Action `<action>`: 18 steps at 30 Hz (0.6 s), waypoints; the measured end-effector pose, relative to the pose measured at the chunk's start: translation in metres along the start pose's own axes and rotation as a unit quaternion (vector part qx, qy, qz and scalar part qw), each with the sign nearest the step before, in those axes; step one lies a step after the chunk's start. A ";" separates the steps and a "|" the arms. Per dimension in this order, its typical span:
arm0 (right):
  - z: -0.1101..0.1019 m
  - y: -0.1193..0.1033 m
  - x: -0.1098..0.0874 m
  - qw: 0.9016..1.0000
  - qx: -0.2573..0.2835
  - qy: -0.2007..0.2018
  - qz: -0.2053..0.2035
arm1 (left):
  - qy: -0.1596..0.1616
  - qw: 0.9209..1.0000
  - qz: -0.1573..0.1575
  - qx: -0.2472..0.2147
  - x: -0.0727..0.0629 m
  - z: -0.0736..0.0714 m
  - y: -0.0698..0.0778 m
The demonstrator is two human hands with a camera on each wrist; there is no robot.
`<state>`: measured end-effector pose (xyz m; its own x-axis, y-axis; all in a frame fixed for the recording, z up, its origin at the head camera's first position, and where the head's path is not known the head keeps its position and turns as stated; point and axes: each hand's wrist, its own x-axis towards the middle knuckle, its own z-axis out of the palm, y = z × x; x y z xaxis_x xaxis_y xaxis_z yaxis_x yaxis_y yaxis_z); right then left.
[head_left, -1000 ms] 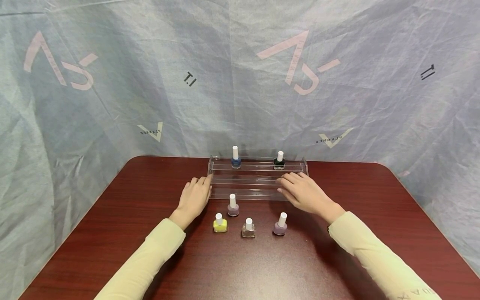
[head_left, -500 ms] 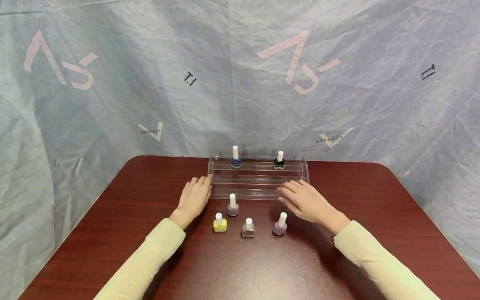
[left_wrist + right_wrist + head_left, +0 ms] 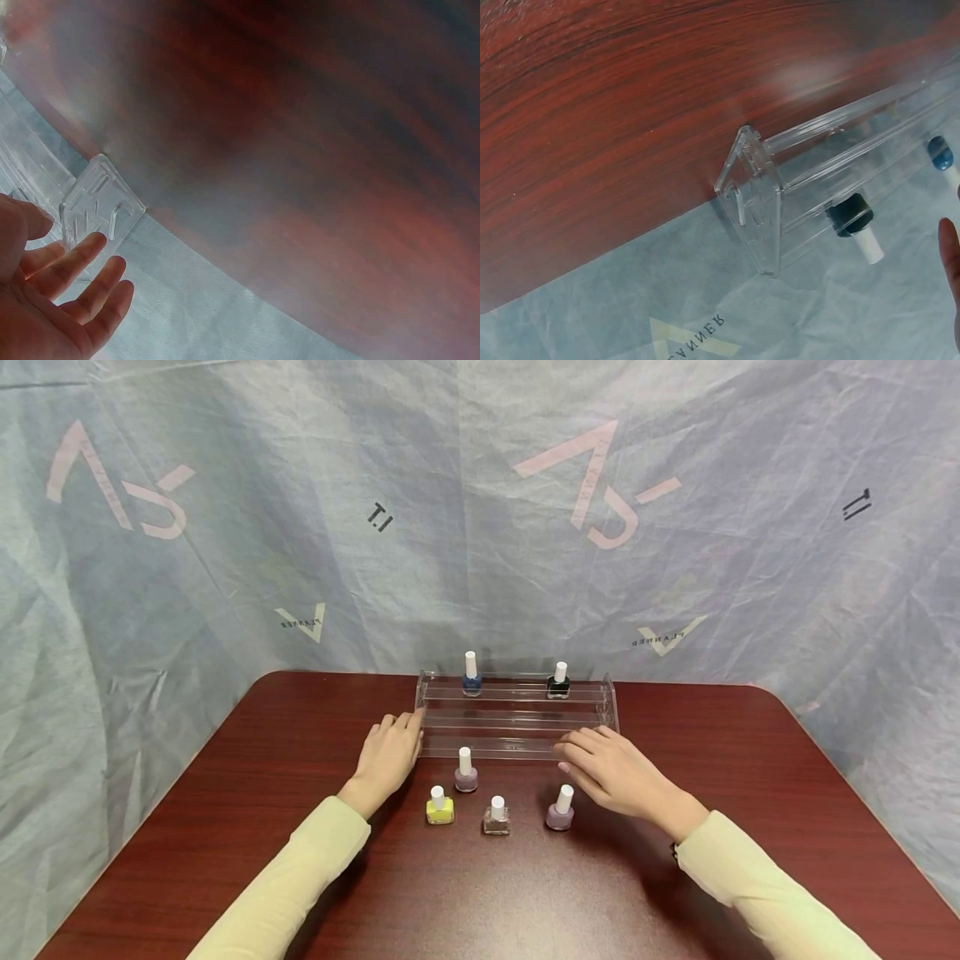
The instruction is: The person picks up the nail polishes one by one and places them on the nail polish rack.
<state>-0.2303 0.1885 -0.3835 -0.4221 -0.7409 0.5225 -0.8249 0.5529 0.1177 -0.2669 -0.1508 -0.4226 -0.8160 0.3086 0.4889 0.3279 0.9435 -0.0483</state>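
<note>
A clear acrylic tiered rack (image 3: 487, 720) stands at the table's back edge. On its top tier are a blue nail polish bottle (image 3: 471, 683) and a dark green nail polish bottle (image 3: 558, 685), both with white caps. My left hand (image 3: 387, 752) rests at the rack's left end; in the left wrist view its loosely extended fingers (image 3: 71, 266) lie against the end panel (image 3: 101, 202). My right hand (image 3: 617, 768) hovers by the rack's front right part, fingers relaxed, holding nothing. Close to it stands a mauve nail polish bottle (image 3: 559, 815).
In front of the rack stand another mauve bottle (image 3: 466, 778), a yellow bottle (image 3: 440, 811) and a brownish clear bottle (image 3: 497, 820), all upright. Behind the dark red wooden table (image 3: 480, 902) hangs a grey cloth (image 3: 480, 527).
My right hand has drawn back slightly toward me and to the right, away from the rack's middle tier. The left hand, rack and bottles have stayed put.
</note>
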 end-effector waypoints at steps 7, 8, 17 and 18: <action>-0.002 -0.006 0.000 1.000 0.015 0.007 -0.016 | -0.010 1.000 -0.003 0.002 0.001 -0.002 0.001; -0.002 -0.007 0.000 1.000 0.017 0.010 -0.021 | -0.011 1.000 -0.003 0.002 0.001 -0.002 0.001; 0.001 -0.012 -0.004 0.998 0.028 0.024 -0.051 | -0.009 1.000 -0.005 0.001 0.001 -0.001 0.001; 0.002 -0.013 -0.004 0.998 0.029 0.026 -0.053 | -0.009 1.000 -0.005 0.000 0.001 -0.001 0.001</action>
<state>-0.2183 0.1840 -0.3887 -0.3118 -0.7723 0.5535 -0.8851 0.4479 0.1264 -0.2668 -0.1496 -0.4217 -0.8276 0.3003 0.4742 0.3187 0.9469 -0.0434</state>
